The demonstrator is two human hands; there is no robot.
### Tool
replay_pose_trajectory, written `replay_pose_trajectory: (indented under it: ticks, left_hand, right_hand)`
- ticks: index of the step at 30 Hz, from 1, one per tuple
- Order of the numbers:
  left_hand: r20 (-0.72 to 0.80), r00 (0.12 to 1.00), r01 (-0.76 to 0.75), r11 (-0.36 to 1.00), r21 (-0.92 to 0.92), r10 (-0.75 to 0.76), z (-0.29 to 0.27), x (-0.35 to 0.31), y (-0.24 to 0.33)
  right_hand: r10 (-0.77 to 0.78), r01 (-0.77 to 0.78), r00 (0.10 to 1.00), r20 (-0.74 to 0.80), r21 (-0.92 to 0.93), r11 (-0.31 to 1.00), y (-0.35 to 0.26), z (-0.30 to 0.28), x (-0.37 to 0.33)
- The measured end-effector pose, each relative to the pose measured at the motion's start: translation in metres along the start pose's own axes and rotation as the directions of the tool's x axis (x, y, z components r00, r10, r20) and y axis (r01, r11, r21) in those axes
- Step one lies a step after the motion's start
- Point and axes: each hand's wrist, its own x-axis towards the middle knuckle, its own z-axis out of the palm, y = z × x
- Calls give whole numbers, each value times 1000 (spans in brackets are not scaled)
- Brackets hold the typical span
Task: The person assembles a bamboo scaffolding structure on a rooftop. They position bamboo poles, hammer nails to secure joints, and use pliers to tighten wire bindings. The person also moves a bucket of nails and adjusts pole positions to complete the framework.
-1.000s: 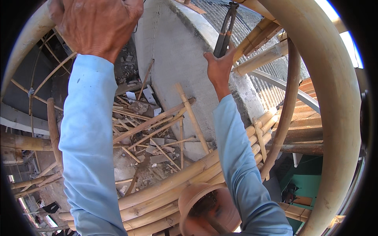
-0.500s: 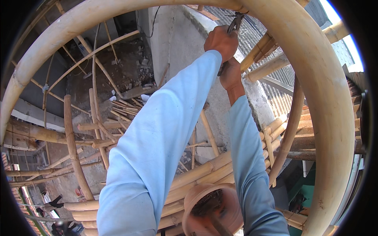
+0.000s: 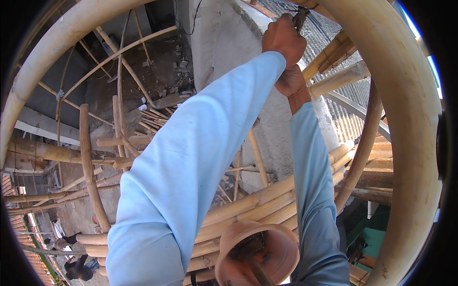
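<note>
High in the view, my left hand (image 3: 285,40) is closed round a dark metal pair of pincers (image 3: 300,19). The jaws stick out above the fist beside thin dark wire at the bamboo. Just below, against the left wrist, my right hand (image 3: 292,85) has its fingers curled, mostly hidden behind the left hand and sleeve; what it grips cannot be made out now. Both arms, in light blue sleeves, reach up and forward. A thick bent bamboo pole (image 3: 405,109) arches over and to the right of the hands.
Below my arms, an orange-brown bucket (image 3: 224,257) holds a wooden-handled tool (image 3: 257,271). Bamboo poles (image 3: 248,209) lie side by side under it. Left is more bamboo scaffolding (image 3: 90,167) above a rubble-strewn floor. A grey concrete wall (image 3: 229,62) stands ahead; people show at lower left.
The view has shifted, and both hands appear farther right. My left fist has turned on the pincers, and the dark handle end seen earlier between the hands is now hidden.
</note>
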Motion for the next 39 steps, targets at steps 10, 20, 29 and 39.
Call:
replay_pose_trajectory:
  ticks: [10,20,29,39]
  left_hand:
    - [98,994,52,994,-91,-43,-17,17,-15]
    - [49,999,-7,994,111,2,-14,7,-15]
    - [7,998,-70,978,198,70,-15,3,-10]
    - [-15,994,-99,952,288,108,-19,7,-12]
  right_hand:
    - [117,-98,915,387,-67,993,-4,-12,10]
    - [166,-200,882,441,31,979,7,-33,22]
    - [89,-199,861,501,170,965,3,-38,34]
    - [81,-246,799,596,200,948,2,-36,48]
